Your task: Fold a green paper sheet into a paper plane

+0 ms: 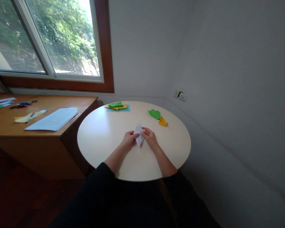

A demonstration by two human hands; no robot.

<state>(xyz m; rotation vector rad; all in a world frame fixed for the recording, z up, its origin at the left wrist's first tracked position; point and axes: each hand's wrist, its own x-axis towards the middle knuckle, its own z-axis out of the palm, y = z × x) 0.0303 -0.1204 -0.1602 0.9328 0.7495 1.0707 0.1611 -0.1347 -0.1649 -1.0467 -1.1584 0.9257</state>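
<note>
A white folded paper (139,139), long and diamond-shaped with pointed ends, is held between both hands over the round table. My left hand (129,139) grips its left edge, with the thumb lying on top of the paper. On the other side my right hand (149,136) pinches the right edge between thumb and fingers. The undersides of the fingers are partly hidden. Beyond the right hand lie a green folded paper (155,114) and a yellow folded paper (163,122) on the tabletop.
The round white table (99,142) carries a pile of coloured papers (116,106) at its far left. A wooden desk (83,103) adjoins it, bearing white sheets (53,120), yellow paper with a pen (29,117) and scissors (23,104). Walls rise behind and to the right.
</note>
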